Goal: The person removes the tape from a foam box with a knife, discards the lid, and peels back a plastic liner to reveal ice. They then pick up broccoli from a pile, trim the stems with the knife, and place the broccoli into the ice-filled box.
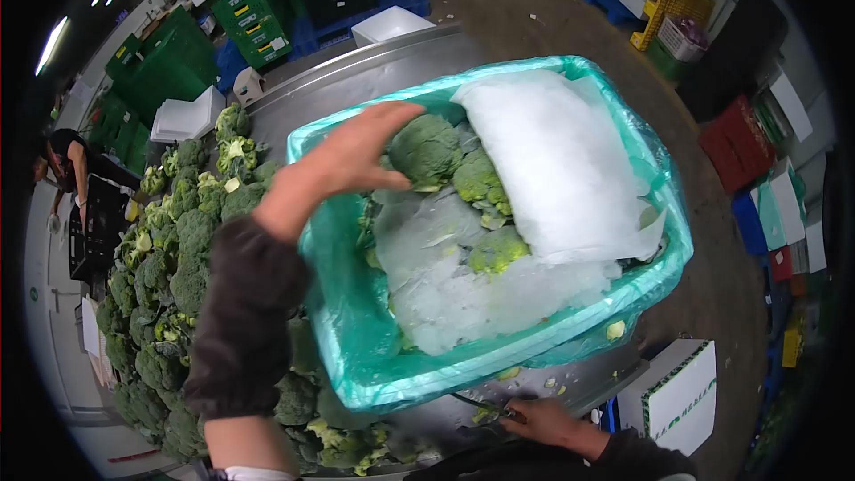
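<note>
My left hand (352,153) reaches over the left side of a box lined with green plastic (356,365), thumb and fingers apart. A broccoli head (426,151) lies just beyond its fingertips. In the box, more broccoli (499,252) shows among crushed ice (445,303), and a white padded sheet or bag (557,160) covers the right part. Below the box's front edge, my right hand (548,425) is closed around what looks like a knife (481,405), its thin dark blade pointing left.
A large heap of broccoli (178,276) lies on the left of the metal table (383,58). A white carton (672,396) stands at lower right. Green crates (249,22) are stacked behind. At far left, a person (71,160) handles a black crate (93,223).
</note>
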Demonstrator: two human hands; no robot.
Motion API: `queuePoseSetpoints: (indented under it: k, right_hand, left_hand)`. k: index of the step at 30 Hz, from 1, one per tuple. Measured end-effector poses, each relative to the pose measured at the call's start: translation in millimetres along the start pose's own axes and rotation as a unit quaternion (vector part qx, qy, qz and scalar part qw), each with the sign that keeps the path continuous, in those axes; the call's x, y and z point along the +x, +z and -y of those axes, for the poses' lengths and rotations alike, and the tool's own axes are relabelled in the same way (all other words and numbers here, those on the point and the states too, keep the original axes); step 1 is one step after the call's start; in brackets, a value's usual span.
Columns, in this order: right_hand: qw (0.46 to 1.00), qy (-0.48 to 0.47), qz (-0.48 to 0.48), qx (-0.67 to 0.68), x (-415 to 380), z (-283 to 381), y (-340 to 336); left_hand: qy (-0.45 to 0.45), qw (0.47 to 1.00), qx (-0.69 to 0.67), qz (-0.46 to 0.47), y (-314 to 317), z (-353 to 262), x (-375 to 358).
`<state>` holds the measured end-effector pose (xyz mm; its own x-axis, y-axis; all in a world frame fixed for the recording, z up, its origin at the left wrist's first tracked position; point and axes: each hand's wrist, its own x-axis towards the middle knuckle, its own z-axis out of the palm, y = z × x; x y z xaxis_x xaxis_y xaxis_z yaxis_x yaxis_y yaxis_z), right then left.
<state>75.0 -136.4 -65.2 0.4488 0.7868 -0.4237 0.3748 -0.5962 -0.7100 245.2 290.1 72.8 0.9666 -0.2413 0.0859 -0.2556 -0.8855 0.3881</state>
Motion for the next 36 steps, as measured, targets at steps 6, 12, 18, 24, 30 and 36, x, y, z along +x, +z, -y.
queuePoseSetpoints:
  k: [6,12,18,24,30,36]
  right_hand:
    - [0.993,0.079,-0.039,0.08,-41.3,-22.9,-0.4]
    - [0.989,0.039,-0.107,0.097,-60.8,-42.3,-4.8]
    - [0.981,-0.032,-0.169,0.094,-51.9,-42.4,-26.6]
    - [0.941,-0.201,-0.251,0.105,-40.8,-10.2,-61.7]
    - [0.913,-0.362,-0.185,-0.032,-43.5,30.9,-63.7]
    - [0.924,-0.336,-0.175,-0.059,-37.7,26.2,-45.9]
  left_hand:
    - [-0.094,0.958,0.245,0.113,86.0,-8.9,87.2]
    - [-0.139,0.972,0.18,-0.058,49.6,-36.9,14.3]
    - [-0.319,0.886,-0.238,-0.237,-17.3,-126.9,-112.1]
    - [-0.428,0.591,-0.65,-0.212,20.9,-257.4,-205.5]
    - [-0.572,0.426,-0.682,-0.162,121.7,-285.1,-257.1]
    - [-0.559,0.409,-0.704,-0.155,143.4,-310.3,-248.9]
